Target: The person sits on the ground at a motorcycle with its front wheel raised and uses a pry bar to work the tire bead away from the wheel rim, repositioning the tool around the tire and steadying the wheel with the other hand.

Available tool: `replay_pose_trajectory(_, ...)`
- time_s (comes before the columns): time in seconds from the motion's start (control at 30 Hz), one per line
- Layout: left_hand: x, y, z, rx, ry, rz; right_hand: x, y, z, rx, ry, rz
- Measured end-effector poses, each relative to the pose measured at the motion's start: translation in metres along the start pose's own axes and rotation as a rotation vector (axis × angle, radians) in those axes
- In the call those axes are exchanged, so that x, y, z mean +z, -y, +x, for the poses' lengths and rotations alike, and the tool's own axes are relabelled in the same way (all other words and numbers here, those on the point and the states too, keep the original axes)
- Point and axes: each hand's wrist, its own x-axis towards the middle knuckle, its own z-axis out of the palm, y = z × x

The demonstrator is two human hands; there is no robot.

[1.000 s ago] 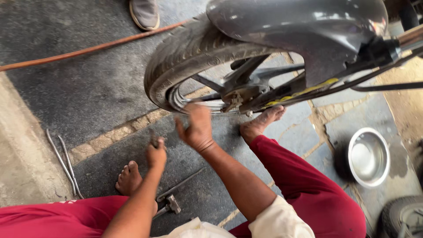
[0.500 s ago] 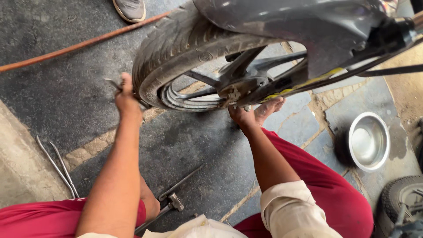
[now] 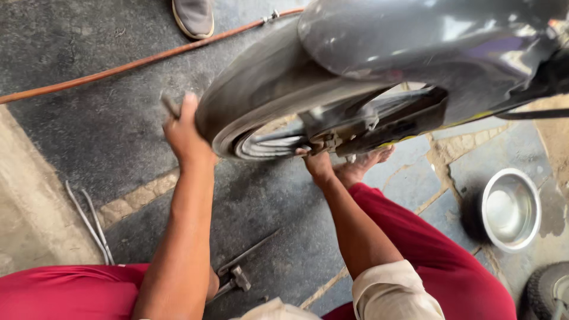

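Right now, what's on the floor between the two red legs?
In the head view, a metal tool lies on the dark floor between them.

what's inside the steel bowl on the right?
The steel bowl looks empty, with only its shiny bottom showing. The ground beneath it is covered. Neither the left hand nor the right hand is near it.

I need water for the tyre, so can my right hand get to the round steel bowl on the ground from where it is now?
Probably yes. The right hand is at the wheel hub, and the round steel bowl sits on open ground to its right. Only the red-trousered right leg lies between them, low enough to reach over.
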Motion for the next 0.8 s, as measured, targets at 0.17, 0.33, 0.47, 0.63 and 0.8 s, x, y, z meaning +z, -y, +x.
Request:
replay_pose_trajectory(0.17,0.048,-0.045,-0.034,0.374,0.029,0.699,0.025,0.023,-0.01,0.242,0.143,0.498)
replay_pose_trajectory(0.33,0.041,-0.06,-0.052,0.749,0.186,0.768,0.044,0.024,-0.039,-0.105,0.043,0.227)
replay_pose_trajectory(0.47,-0.016,-0.059,-0.036,0.445,0.002,0.621,0.087,0.046,-0.073,-0.055,0.04,-0.402)
replay_pose_trajectory(0.63,-0.124,-0.057,-0.051,0.164,-0.019,1.097,0.086,0.119,-0.12,-0.406,0.095,-0.565)
replay_pose_trajectory(0.8,-0.166,-0.032,-0.141,-0.654,0.267,1.323,0.018,0.181,-0.118,-0.528,-0.234,-0.385)
